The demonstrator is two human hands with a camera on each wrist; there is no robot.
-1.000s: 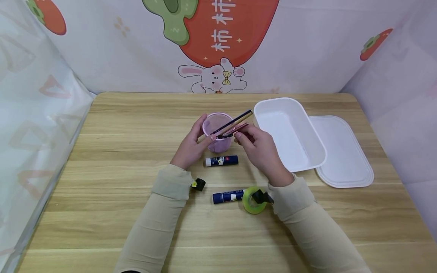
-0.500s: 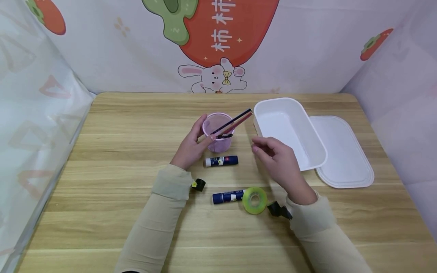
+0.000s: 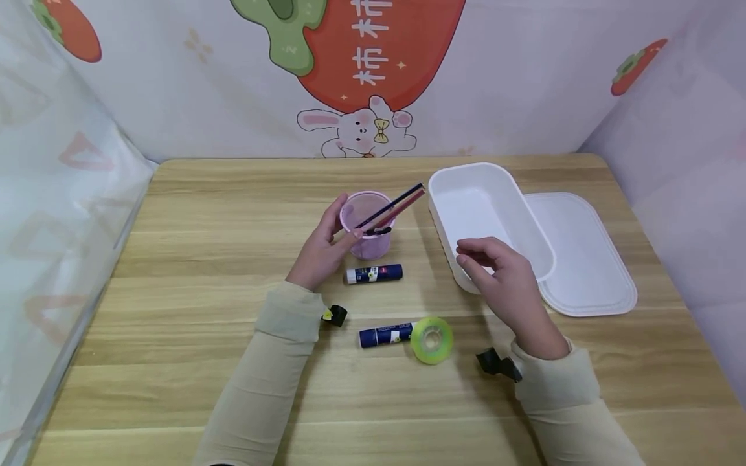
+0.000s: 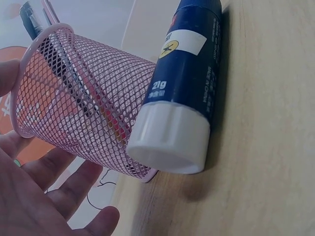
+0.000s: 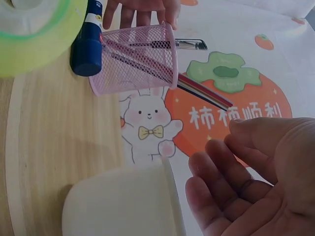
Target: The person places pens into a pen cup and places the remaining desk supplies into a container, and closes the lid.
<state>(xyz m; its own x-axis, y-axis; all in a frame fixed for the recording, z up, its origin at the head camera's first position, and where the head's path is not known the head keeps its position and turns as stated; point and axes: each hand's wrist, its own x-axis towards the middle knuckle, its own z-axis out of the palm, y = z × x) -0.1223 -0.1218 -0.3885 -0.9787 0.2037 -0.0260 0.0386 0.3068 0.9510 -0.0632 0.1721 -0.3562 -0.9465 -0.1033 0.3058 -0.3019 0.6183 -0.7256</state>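
Observation:
My left hand holds a pink mesh pen cup upright on the table, thumb at the rim and fingers along the far side. Several pencils lean out of it to the right, and a dark pen with a clip also shows at the rim in the left wrist view. Over the near edge of a white plastic box hovers my right hand, its fingers loosely bent and nothing between them. The right wrist view shows its bare fingertips apart from the box.
A blue glue stick lies just in front of the cup. Nearer to me lies a second glue stick, its end against or under a yellow-green tape roll. The white lid lies right of the box, partly beneath it.
My right hand has let go of a reddish pencil, now in the cup with the others, and moved right to the box. The left hand has stayed on the cup.

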